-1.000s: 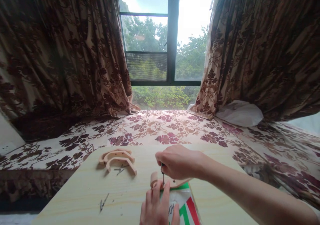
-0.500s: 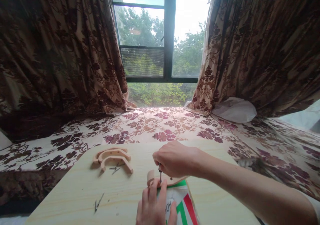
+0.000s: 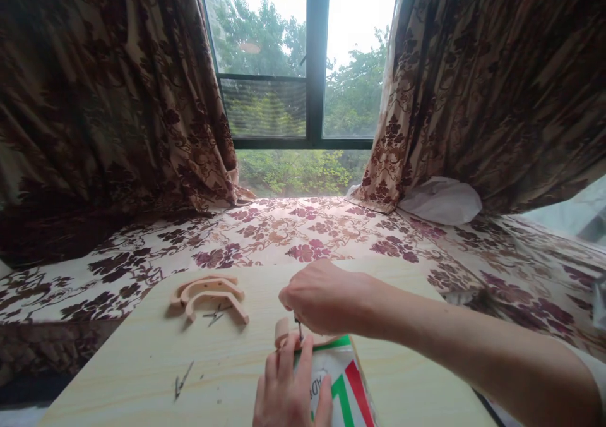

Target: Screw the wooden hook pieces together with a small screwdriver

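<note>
My right hand (image 3: 326, 297) is closed in a fist round a screwdriver (image 3: 300, 331). Its handle is hidden in the fist; the thin metal shaft points down. The shaft's tip meets a curved pale wooden piece (image 3: 281, 331), partly covered by both hands. My left hand (image 3: 288, 383) presses its fingertips on that piece, on either side of the shaft, holding it against a package (image 3: 338, 367) printed white, green and red. My left thumb rests on the package.
Several curved wooden pieces (image 3: 215, 291) lie at the table's back left, with dark screws (image 3: 216, 314) beside them. More screws (image 3: 182, 379) lie nearer on the pale wooden table (image 3: 118, 364). Behind it are a flowered cover (image 3: 265, 225), curtains (image 3: 156, 98) and a window (image 3: 315, 67).
The view has shifted slightly, so everything sits a little higher and further left. My right fist has turned a little round the screwdriver. My left hand keeps its place on the wooden piece.
</note>
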A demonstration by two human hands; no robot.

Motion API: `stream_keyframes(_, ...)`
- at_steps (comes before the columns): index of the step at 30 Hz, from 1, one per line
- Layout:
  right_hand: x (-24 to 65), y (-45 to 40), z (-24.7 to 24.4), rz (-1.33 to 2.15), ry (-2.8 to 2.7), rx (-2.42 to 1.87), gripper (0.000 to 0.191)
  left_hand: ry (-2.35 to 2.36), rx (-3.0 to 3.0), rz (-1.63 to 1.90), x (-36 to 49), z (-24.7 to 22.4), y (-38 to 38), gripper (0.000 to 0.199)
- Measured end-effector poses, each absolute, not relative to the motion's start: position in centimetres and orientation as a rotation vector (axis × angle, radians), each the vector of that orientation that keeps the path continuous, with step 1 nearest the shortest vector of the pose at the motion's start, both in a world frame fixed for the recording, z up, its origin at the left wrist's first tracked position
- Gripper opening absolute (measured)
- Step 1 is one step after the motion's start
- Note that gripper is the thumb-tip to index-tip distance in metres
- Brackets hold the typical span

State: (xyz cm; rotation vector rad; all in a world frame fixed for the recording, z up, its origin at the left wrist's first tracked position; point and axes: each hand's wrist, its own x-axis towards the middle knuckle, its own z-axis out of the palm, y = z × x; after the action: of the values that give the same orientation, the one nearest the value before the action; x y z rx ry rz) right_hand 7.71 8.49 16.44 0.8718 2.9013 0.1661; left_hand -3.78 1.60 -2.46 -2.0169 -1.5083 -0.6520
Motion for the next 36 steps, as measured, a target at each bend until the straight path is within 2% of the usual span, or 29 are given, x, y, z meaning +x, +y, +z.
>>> stream_keyframes(7, 7.4, 8.4, 16.6, 0.19, 2.843, 0.994, 0.011, -1.5, -2.063, -0.653, -4.0, -3.0, 1.7, 0.046)
stream_keyframes(13, 7.5, 8.6, 16.8, 0.191, 2.904, 0.873, 0.013, -1.643, -2.068, -0.698, -3.2, -3.0, 1.4, 0.044)
stream_keyframes(23, 7.8, 8.5, 16.3, 0.165, 2.868, 0.972, 0.012, -1.509, -2.062, -0.694, -3.7, -2.5, 1.7, 0.045)
stream_keyframes(27, 7.9, 8.5, 16.6, 0.159, 2.93, 0.906, 0.017, -1.519, -2.045, -0.668, -3.7, -2.2, 1.6, 0.045)
stream_keyframes(31, 7.6, 8.5, 16.4, 0.147, 2.923, 0.845, 0.008, -1.543, -2.054, -0.67, -3.6, -2.0, 1.4, 0.043)
stream_keyframes(36, 7.7, 8.4, 15.9, 0.145, 2.915, 0.915, 0.007, -1.548, -2.073, -0.729, -3.5, -2.2, 1.4, 0.042)
